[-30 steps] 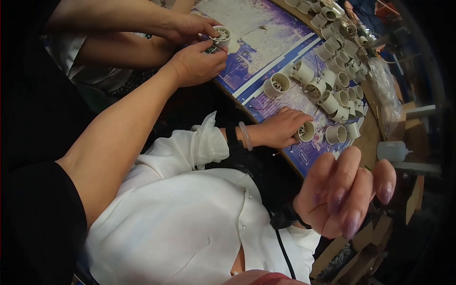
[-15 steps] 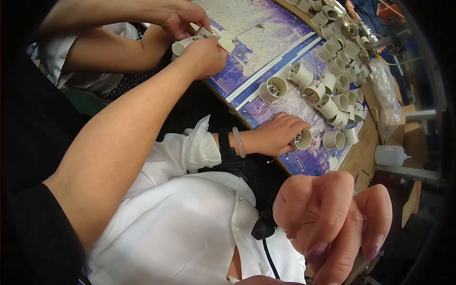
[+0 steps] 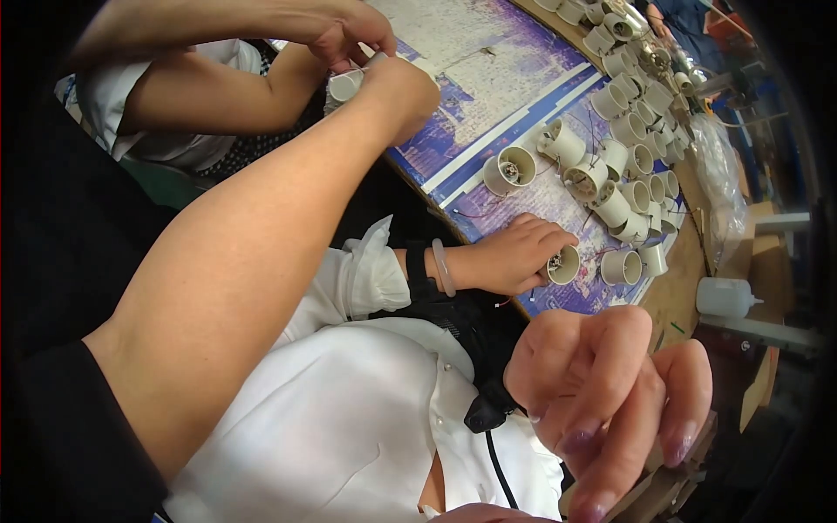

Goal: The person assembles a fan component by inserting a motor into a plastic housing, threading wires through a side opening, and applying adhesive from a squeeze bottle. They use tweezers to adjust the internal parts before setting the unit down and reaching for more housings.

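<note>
My left hand (image 3: 520,253), in a ruffled white cuff with a bangle, reaches to the near table edge. Its bent fingers grip a white cup-shaped housing (image 3: 564,264) with wires and small parts inside. Close by lie another white housing (image 3: 510,170) beyond the hand and one more (image 3: 621,268) to its right. My right hand (image 3: 610,397) is raised close to the camera at the lower right. Its fingers are loosely bent and apart, and nothing shows between them.
A co-worker's bare arm (image 3: 244,235) with a black sleeve crosses from the left. Co-workers' hands (image 3: 384,83) meet over white housings (image 3: 345,84) at the upper left. Many housings crowd the table's right side, near a plastic bag (image 3: 719,174) and a white bottle (image 3: 728,297).
The view has shifted slightly, so table things sit a little farther right. The co-worker's black-sleeved arm has moved right and up. My left hand stays at the same housing.
</note>
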`<state>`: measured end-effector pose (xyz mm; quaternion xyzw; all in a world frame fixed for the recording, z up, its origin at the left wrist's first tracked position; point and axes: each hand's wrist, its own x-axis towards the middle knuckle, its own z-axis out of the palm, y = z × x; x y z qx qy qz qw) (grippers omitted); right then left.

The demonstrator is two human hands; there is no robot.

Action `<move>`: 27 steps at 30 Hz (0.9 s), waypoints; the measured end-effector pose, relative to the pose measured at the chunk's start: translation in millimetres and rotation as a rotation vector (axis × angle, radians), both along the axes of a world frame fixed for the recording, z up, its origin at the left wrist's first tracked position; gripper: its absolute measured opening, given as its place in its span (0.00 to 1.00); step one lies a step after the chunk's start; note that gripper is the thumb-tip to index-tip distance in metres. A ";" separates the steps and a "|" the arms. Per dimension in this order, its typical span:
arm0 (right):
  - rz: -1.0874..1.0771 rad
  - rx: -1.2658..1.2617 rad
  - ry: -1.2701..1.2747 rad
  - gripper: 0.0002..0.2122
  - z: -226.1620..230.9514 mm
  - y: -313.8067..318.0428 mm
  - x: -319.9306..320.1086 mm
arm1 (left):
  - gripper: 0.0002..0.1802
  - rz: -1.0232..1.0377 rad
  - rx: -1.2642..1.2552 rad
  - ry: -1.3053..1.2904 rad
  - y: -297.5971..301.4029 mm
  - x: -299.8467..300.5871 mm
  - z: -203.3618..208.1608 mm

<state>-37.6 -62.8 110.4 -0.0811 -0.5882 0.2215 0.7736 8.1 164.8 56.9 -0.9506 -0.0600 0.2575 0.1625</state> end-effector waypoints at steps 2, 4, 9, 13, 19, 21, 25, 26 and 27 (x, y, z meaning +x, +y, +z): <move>-0.074 -0.058 0.047 0.13 -3.6 -0.3 -1.2 | 0.11 0.004 0.007 0.007 0.9 0.0 2.1; -0.191 -0.132 0.118 0.14 -10.8 -1.0 -3.8 | 0.11 -0.009 0.017 0.013 2.3 0.0 1.0; -0.352 -0.323 0.079 0.12 -25.5 -6.8 -2.6 | 0.16 -0.093 0.023 -0.002 3.2 0.6 4.1; -0.372 -0.388 -0.003 0.10 -35.0 -8.3 0.8 | 0.15 -0.162 0.042 -0.011 8.3 -5.1 4.9; -0.542 -0.517 0.029 0.18 -50.9 -9.8 5.5 | 0.10 -0.504 0.292 -0.138 21.4 -24.1 -31.8; -0.552 -0.534 0.001 0.19 -57.7 -8.5 8.6 | 0.10 -0.458 0.242 -0.290 30.4 -40.6 -50.0; -0.553 -0.515 -0.201 0.10 -61.0 -6.0 17.0 | 0.10 -0.742 0.643 -0.240 35.5 -61.4 -55.4; -0.659 -0.563 -0.283 0.11 -60.4 -3.0 15.2 | 0.10 -0.908 0.901 -0.125 35.8 -66.8 -55.0; -0.765 -0.609 -0.367 0.12 -59.7 0.6 13.0 | 0.10 -0.899 0.900 -0.125 35.8 -68.5 -53.8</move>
